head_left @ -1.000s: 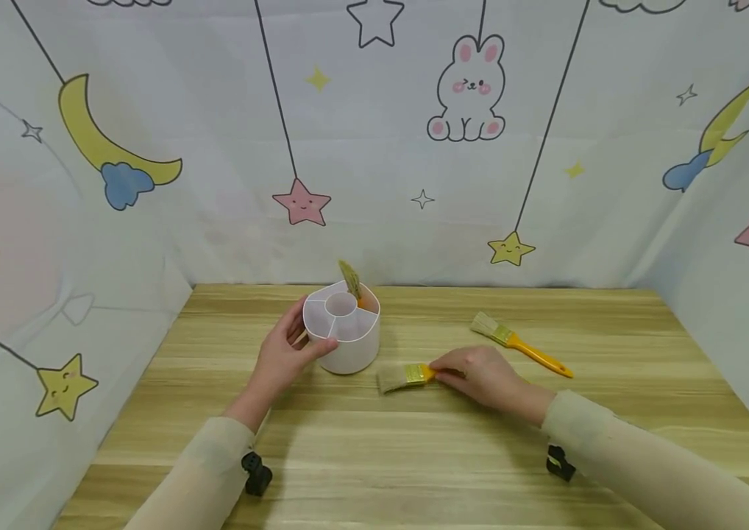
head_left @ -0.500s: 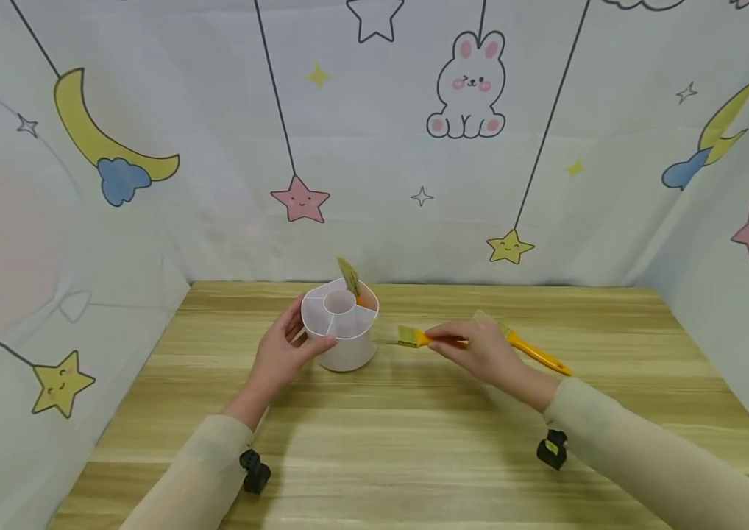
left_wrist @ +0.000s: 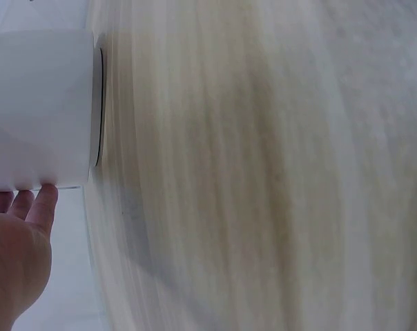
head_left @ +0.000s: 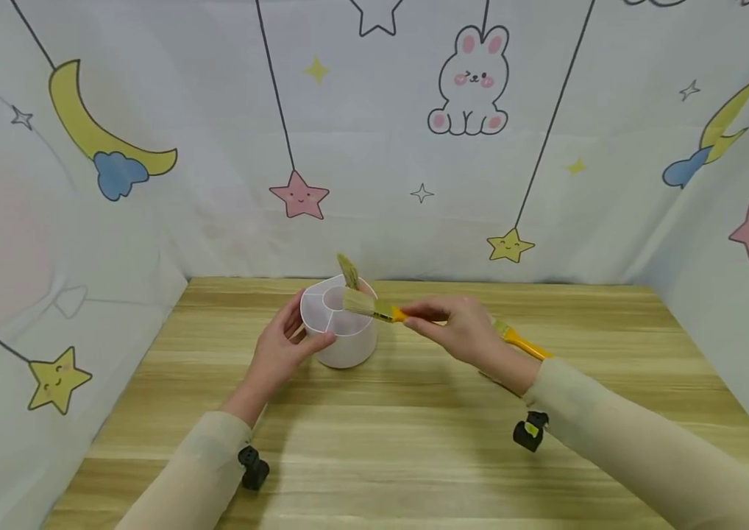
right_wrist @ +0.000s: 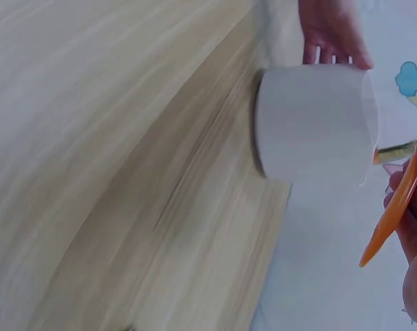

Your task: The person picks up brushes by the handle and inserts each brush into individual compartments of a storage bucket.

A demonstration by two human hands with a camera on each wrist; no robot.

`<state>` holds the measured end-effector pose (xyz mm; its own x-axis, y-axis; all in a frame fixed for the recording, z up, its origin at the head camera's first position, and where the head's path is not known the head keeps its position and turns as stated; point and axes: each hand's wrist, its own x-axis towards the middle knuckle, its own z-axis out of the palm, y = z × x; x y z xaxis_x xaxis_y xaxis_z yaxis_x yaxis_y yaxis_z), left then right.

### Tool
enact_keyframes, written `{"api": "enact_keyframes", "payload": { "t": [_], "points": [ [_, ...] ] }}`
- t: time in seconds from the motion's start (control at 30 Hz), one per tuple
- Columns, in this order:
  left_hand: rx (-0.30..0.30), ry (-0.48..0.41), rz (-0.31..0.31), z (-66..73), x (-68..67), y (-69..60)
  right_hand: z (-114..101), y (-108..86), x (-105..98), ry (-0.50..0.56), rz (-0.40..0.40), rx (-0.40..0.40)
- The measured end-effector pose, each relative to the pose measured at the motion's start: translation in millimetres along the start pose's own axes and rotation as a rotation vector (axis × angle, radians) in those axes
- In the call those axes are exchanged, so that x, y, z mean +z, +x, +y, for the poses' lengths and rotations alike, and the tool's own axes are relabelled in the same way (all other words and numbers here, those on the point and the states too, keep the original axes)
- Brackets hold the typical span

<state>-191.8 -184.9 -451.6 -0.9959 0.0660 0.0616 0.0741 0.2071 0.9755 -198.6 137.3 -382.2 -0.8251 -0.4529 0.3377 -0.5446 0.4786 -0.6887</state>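
A white round holder (head_left: 346, 349) with compartments around a central tube stands on the table. The left hand (head_left: 282, 353) grips its left side, fingers behind and thumb at the front; in the left wrist view the fingertips (left_wrist: 45, 196) touch its wall. One brush (head_left: 347, 269) stands in a back compartment, bristles up. Between thumb and fingers the right hand (head_left: 463, 330) pinches the orange handle of a second brush (head_left: 384, 312), held nearly level, its bristles over the holder's top. The right wrist view shows that handle (right_wrist: 395, 207) lying across the hand.
Another orange-handled brush (head_left: 525, 344) lies on the wooden table (head_left: 374, 442) behind the right wrist, partly hidden by it. A white printed curtain (head_left: 374, 235) rises along the table's back edge and at both sides.
The right hand has lifted the second brush off the table and moved it up and left, over the holder. The left hand keeps its grip on the holder.
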Motion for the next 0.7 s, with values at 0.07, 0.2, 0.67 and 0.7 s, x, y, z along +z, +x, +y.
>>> {"api": "enact_keyframes", "payload": {
  "t": [0.07, 0.2, 0.67, 0.7],
  "points": [
    [0.003, -0.002, -0.001, -0.4, -0.3, 0.4, -4, 4.7, 4, 0.066, -0.006, 0.049],
    [0.012, -0.011, -0.007, -1.4, -0.8, 1.4, -11, 13.3, 12, 0.185, -0.017, 0.117],
    [0.013, -0.006, -0.007, -1.9, -0.5, 2.0, -37, 45.4, 31, 0.318, -0.028, 0.15],
    [0.014, -0.008, -0.008, -1.8, -0.6, 1.8, -38, 47.9, 33, 0.328, -0.031, 0.155]
  ]
}}
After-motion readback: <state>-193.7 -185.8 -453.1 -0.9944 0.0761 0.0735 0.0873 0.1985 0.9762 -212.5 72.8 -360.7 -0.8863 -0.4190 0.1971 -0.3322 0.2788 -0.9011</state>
